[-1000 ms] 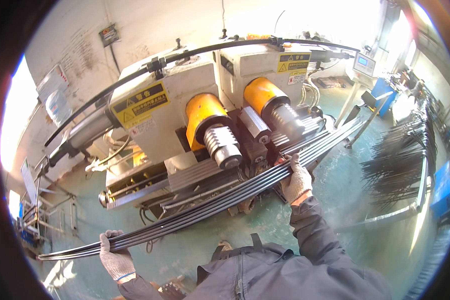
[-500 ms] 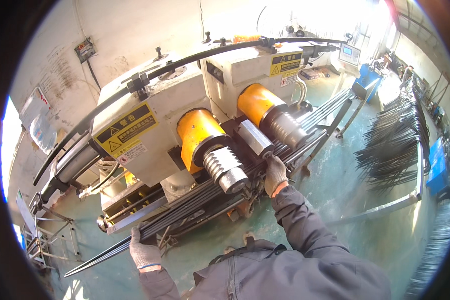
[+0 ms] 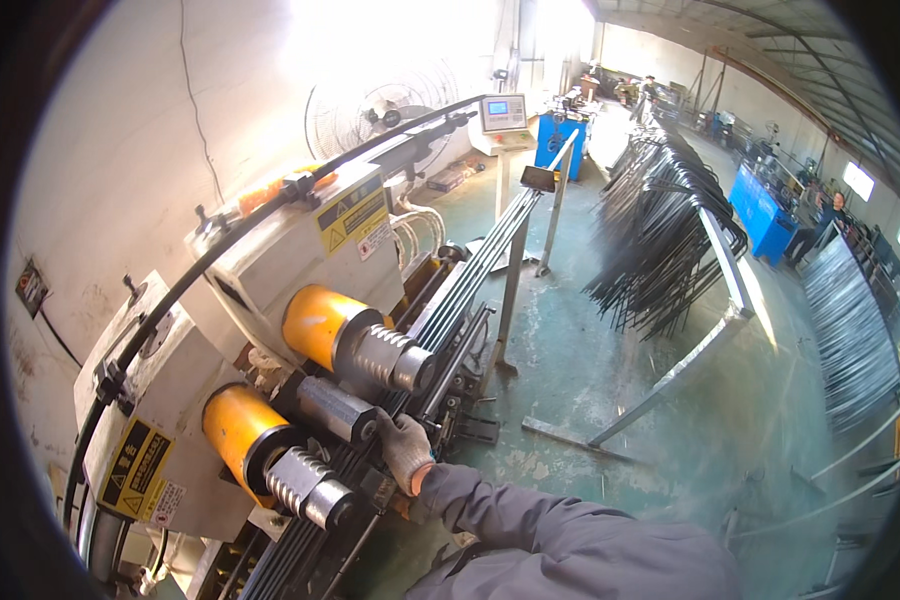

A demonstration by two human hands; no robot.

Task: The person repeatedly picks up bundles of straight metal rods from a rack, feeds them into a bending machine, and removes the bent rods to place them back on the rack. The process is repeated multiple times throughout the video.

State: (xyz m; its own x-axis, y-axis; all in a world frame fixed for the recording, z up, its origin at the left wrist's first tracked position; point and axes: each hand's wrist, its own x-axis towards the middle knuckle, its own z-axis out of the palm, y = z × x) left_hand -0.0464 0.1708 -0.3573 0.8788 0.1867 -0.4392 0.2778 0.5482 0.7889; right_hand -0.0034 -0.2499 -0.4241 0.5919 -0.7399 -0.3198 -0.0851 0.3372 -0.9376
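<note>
Head view: the largest thing is a pale machine (image 3: 280,240), its two housings filling the left half. Off to the right, a dense bundle of dark bent rods (image 3: 660,230) hangs over a metal rack. Between the two, a set of long dark straight rods (image 3: 475,270) lies along the front of the machine, its long axis running from the lower left, near the body, away to the upper right. Above these rods, two yellow cylinders jut from the housings, a farther one (image 3: 325,325) and a nearer one (image 3: 242,435), each ending in ridged metal. A smaller six-sided metal block (image 3: 335,407) sticks out between them.

Of the hands, only the right hand (image 3: 407,450) shows, gloved, so it is the nearer one in sight. It is at the outer end of the block, beside the straight rods, which stretch away from it both ways. Its fingers look partly curled, but whether they grip a rod is hidden. The left hand is out of view, its state unknown.
</note>
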